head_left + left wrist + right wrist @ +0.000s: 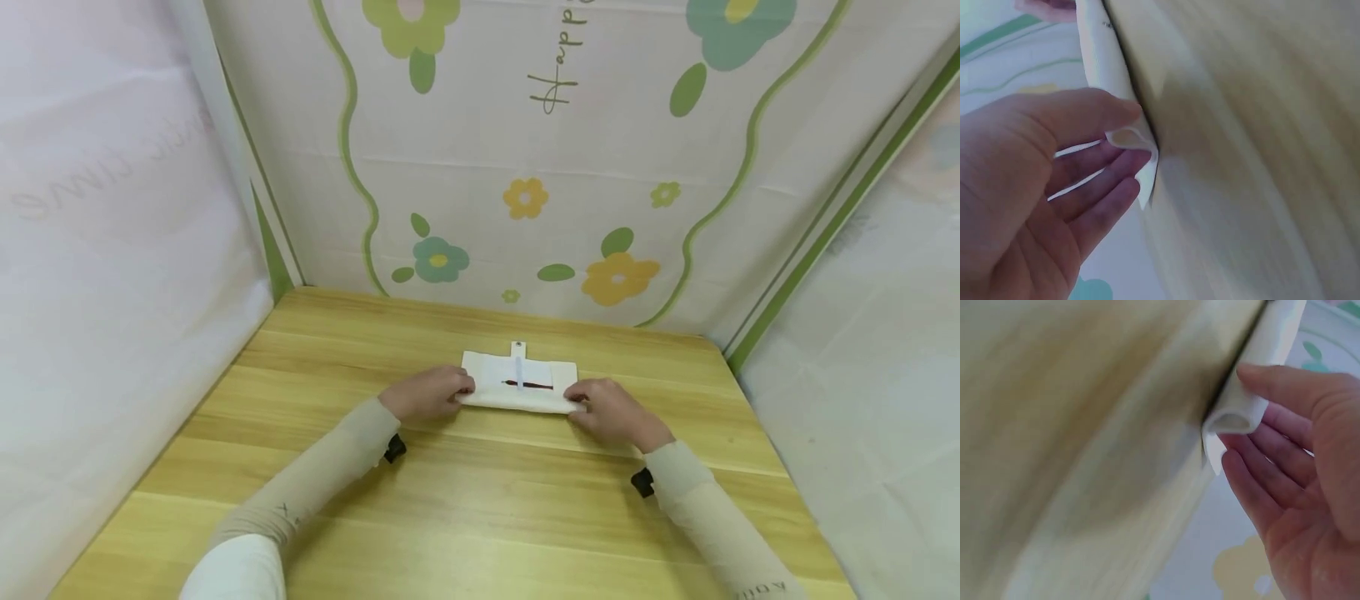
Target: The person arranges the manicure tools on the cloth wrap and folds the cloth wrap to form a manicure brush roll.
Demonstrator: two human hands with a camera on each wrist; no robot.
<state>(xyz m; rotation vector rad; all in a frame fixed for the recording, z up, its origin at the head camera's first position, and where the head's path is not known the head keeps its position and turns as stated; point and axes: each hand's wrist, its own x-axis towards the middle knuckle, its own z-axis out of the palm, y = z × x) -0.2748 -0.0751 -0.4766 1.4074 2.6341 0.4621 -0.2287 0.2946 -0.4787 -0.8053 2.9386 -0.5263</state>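
Note:
A white felt case [495, 398] lies on the table with its near edge folded over. A narrow tab [518, 349] with a metal snap sticks out from its far side. On the case lies a slim dark red pen-like stick [537, 386], crossed by a pale strip. My left hand [431, 392] pinches the left end of the fold, thumb over it and fingers behind in the left wrist view. At the right end, my right hand [609, 410] pinches the same fold [1238, 412], whose open loop faces the right wrist camera.
The wooden table [480, 517] reaches to a white flowered curtain [480, 158] at the back. More pale curtains hang along the left and right sides. A black wrist device [395, 449] shows under the left sleeve, another [642, 482] under the right.

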